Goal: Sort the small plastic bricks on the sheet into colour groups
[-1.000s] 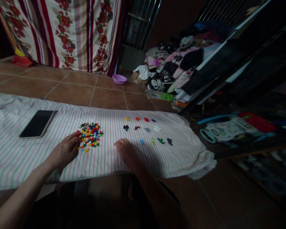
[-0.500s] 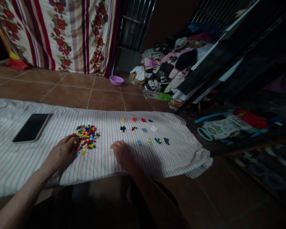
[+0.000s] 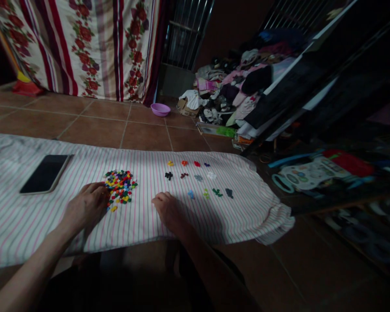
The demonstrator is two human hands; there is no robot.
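A loose pile of small mixed-colour pieces [image 3: 121,186] lies on a striped cloth [image 3: 136,225]. At the pile's left edge is my left hand [image 3: 87,201], its fingers bent and touching the pieces; what its fingertips hold, if anything, is hidden. My right hand [image 3: 167,208] rests closed on the cloth, between the pile and small colour groups. These groups form three rows: yellow [image 3: 170,163], orange [image 3: 184,163], red [image 3: 196,164] and dark blue at the back; black [image 3: 168,175], brown, grey and white [image 3: 211,175] in the middle; light blue [image 3: 191,194], lime, green and dark grey [image 3: 229,193] nearest me.
A dark-screened phone [image 3: 45,174] lies on the cloth at the left. Beyond the cloth, a purple basin [image 3: 160,109] stands on the tiled floor near a heap of clothes [image 3: 230,86]. A floral curtain [image 3: 100,47] hangs behind; a shelf stands at the right.
The view has shifted slightly. The fingers of my left hand have moved a little at the pile's edge, and a yellow piece seen by them earlier no longer shows. My right hand stays in place.
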